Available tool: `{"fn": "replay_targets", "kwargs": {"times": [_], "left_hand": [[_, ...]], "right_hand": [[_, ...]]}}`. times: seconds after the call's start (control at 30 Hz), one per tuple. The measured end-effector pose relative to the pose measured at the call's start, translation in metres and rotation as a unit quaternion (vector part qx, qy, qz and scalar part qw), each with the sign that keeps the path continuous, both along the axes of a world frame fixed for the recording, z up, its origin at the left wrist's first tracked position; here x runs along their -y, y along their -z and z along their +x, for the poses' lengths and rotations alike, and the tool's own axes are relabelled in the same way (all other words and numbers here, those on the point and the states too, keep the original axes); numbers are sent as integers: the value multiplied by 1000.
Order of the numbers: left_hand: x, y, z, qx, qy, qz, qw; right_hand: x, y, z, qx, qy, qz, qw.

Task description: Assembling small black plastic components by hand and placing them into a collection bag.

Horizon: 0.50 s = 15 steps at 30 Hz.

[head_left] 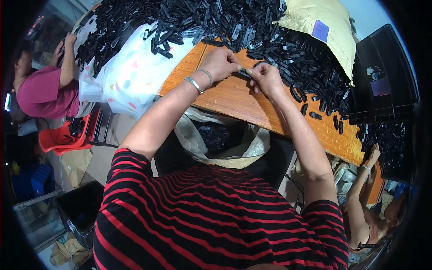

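We list, left to right: one patterned white sheet (pixel 119 83), spread beside bare wood of the bench (pixel 229 100); left hand (pixel 219 64), its grip pinching one end of a slim black piece (pixel 244 72) over the bench; right hand (pixel 267 79), pinching the other end; loose black parts (pixel 303 81), heaped. We judge a slackened pinch could drop the piece, losing it among those lookalikes.

Small parts (pixel 216 18) are black; the table (pixel 238 99), orange-brown; the shirt (pixel 216 211), red-striped black; the sack (pixel 338 36), pale yellow.
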<state>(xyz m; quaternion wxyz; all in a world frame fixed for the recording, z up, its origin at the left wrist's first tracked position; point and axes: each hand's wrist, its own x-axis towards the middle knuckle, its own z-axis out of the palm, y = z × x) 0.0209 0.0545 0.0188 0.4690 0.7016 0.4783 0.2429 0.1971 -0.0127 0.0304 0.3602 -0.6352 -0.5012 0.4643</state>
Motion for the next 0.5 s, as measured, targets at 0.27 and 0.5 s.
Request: {"fn": "replay_targets", "kwargs": {"times": [0.27,0.5], "left_hand": [[1,-13,5,-116,4,49,992],[12,-16,6,-148,3,103,984]], "right_hand": [[-5,-4,-5,22,-2,-49,999],[-6,14,-3,281,-37,99,954]]}}
